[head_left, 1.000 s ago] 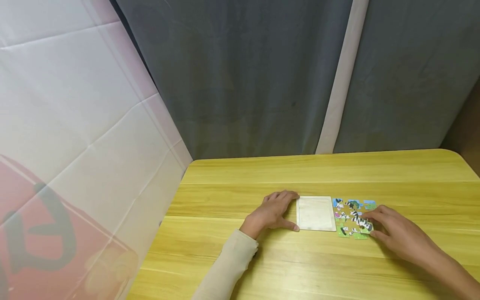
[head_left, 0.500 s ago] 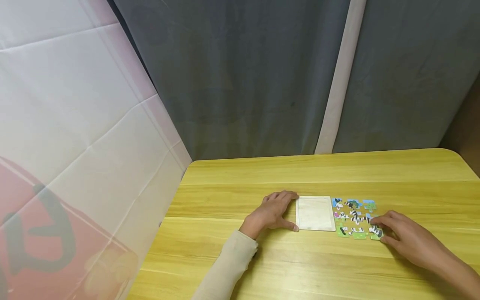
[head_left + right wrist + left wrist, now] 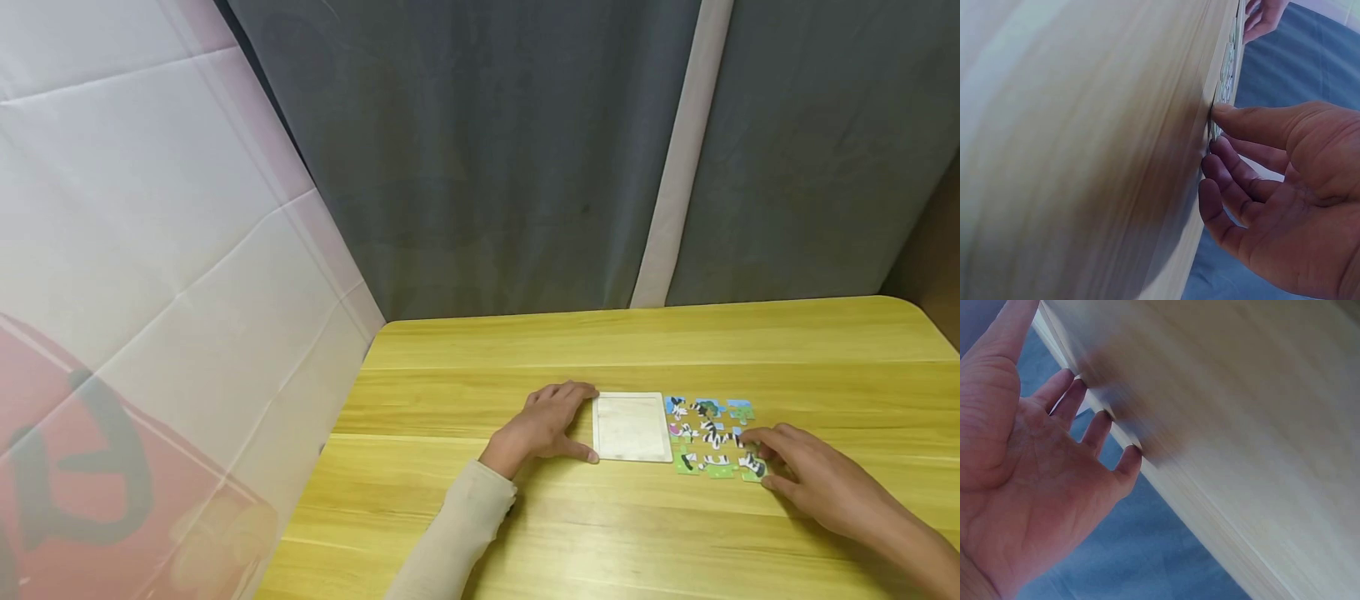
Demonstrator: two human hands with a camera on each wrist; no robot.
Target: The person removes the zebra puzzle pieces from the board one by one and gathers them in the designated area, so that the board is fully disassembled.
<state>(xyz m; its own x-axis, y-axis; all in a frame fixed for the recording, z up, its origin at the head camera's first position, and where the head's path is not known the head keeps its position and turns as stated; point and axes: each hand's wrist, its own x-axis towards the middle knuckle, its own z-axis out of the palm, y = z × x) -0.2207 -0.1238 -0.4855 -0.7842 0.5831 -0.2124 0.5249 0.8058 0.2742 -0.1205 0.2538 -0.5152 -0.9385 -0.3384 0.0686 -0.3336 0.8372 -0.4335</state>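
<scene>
In the head view my left hand (image 3: pixel 542 423) rests at the left side of a pale square puzzle tray (image 3: pixel 632 427) whose inside is bare. Its fingertips touch the upper left corner and its thumb the lower left one. Colourful zebra puzzle pieces (image 3: pixel 716 433) lie in loose rows right of the tray. My right hand (image 3: pixel 806 471) pinches the bottom right puzzle piece (image 3: pixel 752 466) flat on the table, thumb at its right edge and index finger above it. The right wrist view shows the thumb against the thin edge of the pieces (image 3: pixel 1229 69). The index finger partly covers a neighbouring piece.
The wooden table (image 3: pixel 480 350) runs back to a dark grey curtain (image 3: pixel 480 167) with a pale strip (image 3: pixel 675 183). A white and pink printed sheet (image 3: pixel 172 208) hangs along the left side.
My right hand has shifted right and slightly toward me, sliding the bottom right piece away from the others. It barely moves over the last half second. My left hand stays at the tray.
</scene>
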